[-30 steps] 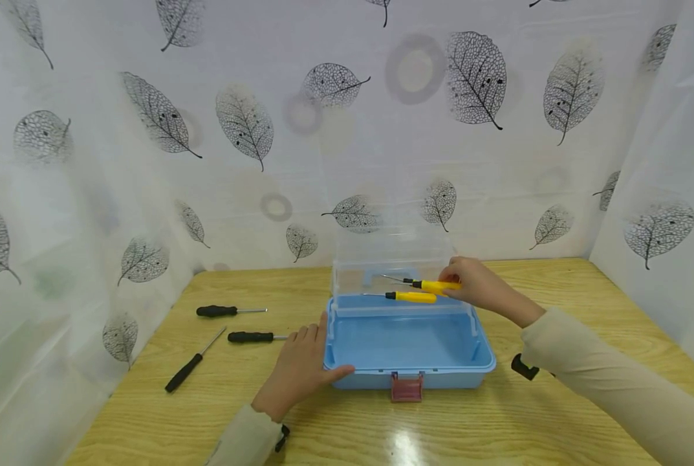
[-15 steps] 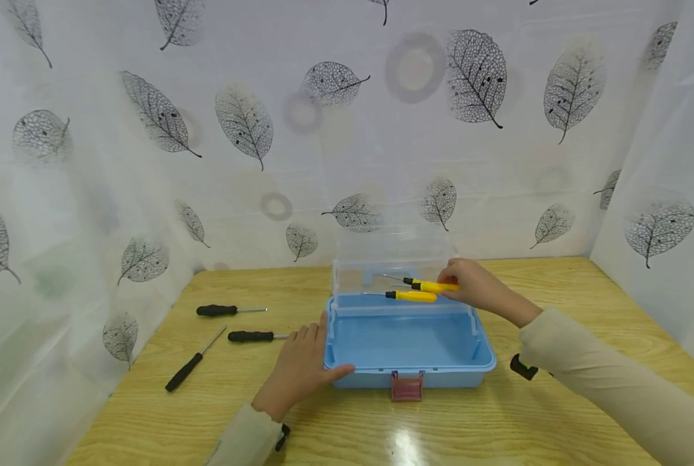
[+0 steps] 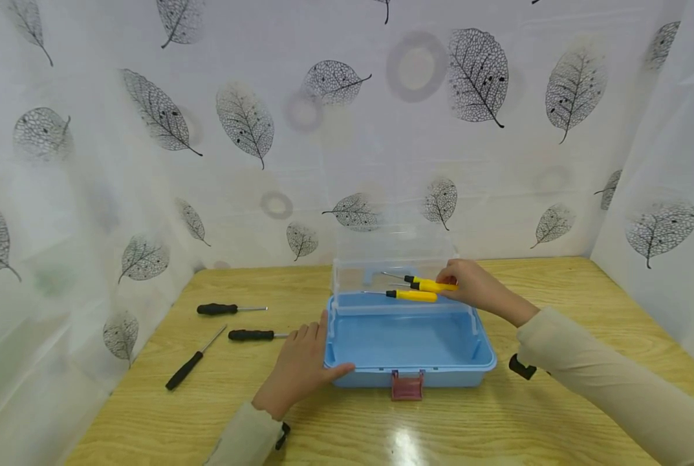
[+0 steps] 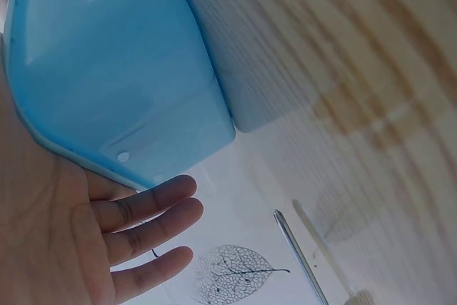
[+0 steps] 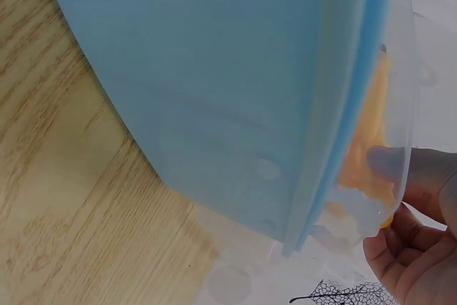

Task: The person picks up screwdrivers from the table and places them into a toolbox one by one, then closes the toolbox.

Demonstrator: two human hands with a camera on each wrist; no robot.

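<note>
The right hand [image 3: 473, 285] pinched a yellow-handled screwdriver [image 3: 428, 285]; left of that grip, the relaxed left hand [image 3: 299, 366] rested on the blue toolbox's edge [image 3: 454, 370].

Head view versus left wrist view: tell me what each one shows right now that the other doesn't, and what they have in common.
Only the head view shows the right hand pinching one of three yellow-handled screwdrivers, and the pink latch on the box's front.

Only the left wrist view shows the palm side of the left hand and a close look at the outer left wall of the blue box.

Both share that hand and box, the wooden table, the leaf-print sheet and at least one metal screwdriver shaft.
</note>
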